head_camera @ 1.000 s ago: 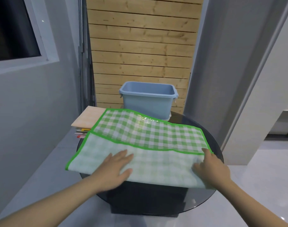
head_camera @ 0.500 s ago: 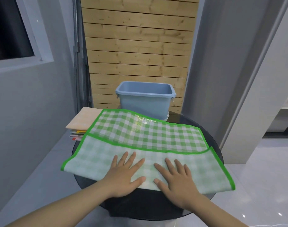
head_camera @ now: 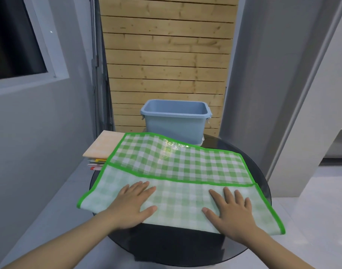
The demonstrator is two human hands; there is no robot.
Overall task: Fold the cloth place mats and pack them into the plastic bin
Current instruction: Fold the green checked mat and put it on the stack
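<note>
A green-and-white checked place mat (head_camera: 177, 166) with a green border lies across the round dark glass table (head_camera: 261, 171). Its near edge is folded over, showing the paler underside as a strip toward me. My left hand (head_camera: 133, 205) presses flat on the left part of that folded strip, fingers spread. On the right part my right hand (head_camera: 231, 214) lies flat in the same way. Behind the mat stands the blue plastic bin (head_camera: 175, 123), open-topped; nothing shows inside it from here.
A stack of other mats (head_camera: 100, 152), topped by a pale orange one, sits at the table's back left, partly under the green mat. A wooden slat wall rises behind the bin. A grey wall and window are on the left, a pillar on the right.
My right hand let go of the mat's right edge and came down flat on the folded strip. Since then both hands have slid apart along the fold.
</note>
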